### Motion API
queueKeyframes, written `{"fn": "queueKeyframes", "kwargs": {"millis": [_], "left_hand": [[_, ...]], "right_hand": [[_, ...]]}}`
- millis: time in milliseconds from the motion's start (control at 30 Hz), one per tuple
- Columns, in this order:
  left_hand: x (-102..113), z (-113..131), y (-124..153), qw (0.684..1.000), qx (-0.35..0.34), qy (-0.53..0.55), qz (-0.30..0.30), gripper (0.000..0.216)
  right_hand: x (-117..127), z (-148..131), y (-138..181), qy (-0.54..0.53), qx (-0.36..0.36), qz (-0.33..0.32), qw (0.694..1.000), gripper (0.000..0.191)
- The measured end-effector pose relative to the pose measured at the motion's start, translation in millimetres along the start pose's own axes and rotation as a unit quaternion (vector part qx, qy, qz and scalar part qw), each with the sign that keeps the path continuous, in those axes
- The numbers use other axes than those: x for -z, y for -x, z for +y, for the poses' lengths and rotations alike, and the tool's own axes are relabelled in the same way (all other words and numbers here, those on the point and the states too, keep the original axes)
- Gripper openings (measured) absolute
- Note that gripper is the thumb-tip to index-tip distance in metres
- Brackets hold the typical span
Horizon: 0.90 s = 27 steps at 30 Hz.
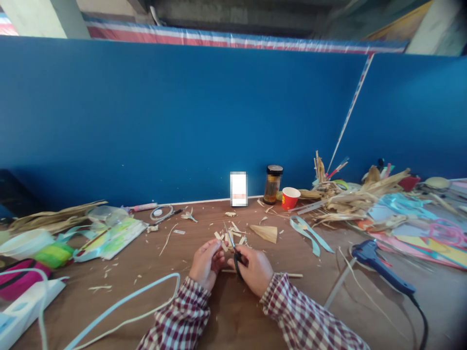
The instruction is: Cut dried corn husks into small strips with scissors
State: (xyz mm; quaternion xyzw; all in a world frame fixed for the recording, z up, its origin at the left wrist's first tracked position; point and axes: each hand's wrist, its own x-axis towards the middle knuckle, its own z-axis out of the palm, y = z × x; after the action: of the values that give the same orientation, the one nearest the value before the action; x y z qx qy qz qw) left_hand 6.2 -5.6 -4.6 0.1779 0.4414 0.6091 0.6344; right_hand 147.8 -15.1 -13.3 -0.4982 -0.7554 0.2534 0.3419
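My right hand [257, 270] is closed around the black handles of a pair of scissors [231, 238], whose blades point away from me. Close beside it, my left hand [207, 263] pinches a small pale strip of corn husk [221, 241] near the blades. Several cut husk pieces [239, 238] lie on the table just beyond my fingers. A thin stick [292, 275] lies on the table, partly hidden behind my right hand. A wider piece of husk [265, 233] rests a little farther off to the right.
A blue glue gun [383, 265] lies at right with its cord. Dried husks [350, 204] are heaped behind it. A red paper cup [291, 198] and a dark-lidded jar [273, 184] stand at the back. Pale cables [134, 296] and a power strip [29, 308] occupy the left.
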Motion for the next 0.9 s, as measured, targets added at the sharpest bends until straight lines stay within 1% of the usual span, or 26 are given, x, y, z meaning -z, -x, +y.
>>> {"fn": "queueKeyframes", "kwargs": {"millis": [100,300,400,633,733,900], "left_hand": [[1.3,-0.1,-0.9,1.000,0.008,0.017,-0.015,0.002],[3.2,-1.2,-2.7,0.999,0.006,0.051,-0.011,0.007],[2.7,-0.5,-2.6,0.998,-0.004,0.062,-0.028,0.005],[-1.4,0.2,-1.7,0.997,-0.016,0.055,-0.045,0.011],[-1.0,-0.3,-2.0,0.998,-0.012,0.041,-0.039,0.012],[0.2,1.8,-0.5,1.000,0.006,0.008,-0.009,0.009]], "right_hand": [[-1.1,1.7,-0.6,-0.005,-0.003,0.015,1.000,0.021],[-3.0,2.8,-0.5,-0.002,-0.005,0.017,1.000,0.020],[-2.1,1.7,-0.6,-0.002,-0.005,0.016,1.000,0.021],[-0.8,1.4,-0.8,-0.002,-0.004,0.014,1.000,0.019],[-1.6,1.4,-0.4,0.000,-0.003,0.012,1.000,0.018],[-1.6,-1.0,1.2,-0.007,0.017,-0.008,1.000,0.020]]}}
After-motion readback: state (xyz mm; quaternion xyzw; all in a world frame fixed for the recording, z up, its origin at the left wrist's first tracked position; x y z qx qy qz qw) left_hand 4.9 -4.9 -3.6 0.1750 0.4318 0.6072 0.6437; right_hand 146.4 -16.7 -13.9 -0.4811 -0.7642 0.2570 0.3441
